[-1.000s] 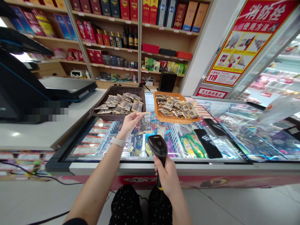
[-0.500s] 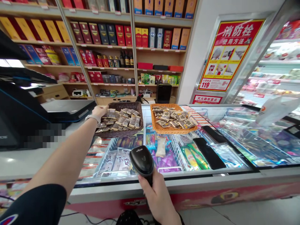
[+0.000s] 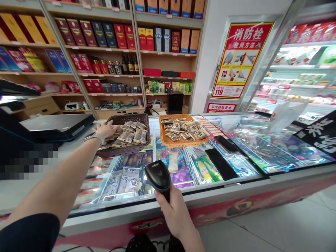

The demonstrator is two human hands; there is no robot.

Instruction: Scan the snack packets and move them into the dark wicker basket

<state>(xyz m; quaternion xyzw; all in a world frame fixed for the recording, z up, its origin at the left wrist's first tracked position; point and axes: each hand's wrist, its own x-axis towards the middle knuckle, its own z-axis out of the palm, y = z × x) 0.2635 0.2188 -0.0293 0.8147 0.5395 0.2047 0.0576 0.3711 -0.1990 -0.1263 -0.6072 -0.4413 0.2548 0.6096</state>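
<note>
My left hand (image 3: 107, 129) reaches over the left side of the dark brown wicker basket (image 3: 123, 150), fingers stretched out and apart above the small packets (image 3: 127, 136) inside. Whether the fingertips touch a packet is hard to see. In my right hand (image 3: 174, 210) is a black barcode scanner (image 3: 158, 176), its handle wrapped by my fingers and its head raised over the freezer's front edge. An orange wicker basket (image 3: 181, 142) of similar packets stands to the right of the brown one.
Both baskets stand on a glass-topped chest freezer (image 3: 147, 206). Two black phones (image 3: 221, 163) lie on the glass to their right. A scale (image 3: 56, 126) stands at the left. Shelves of boxes (image 3: 105, 35) line the back wall.
My left hand has moved from the basket's left rim inward over the packets, its fingers spreading. The view has turned right. My right hand still holds the barcode scanner.
</note>
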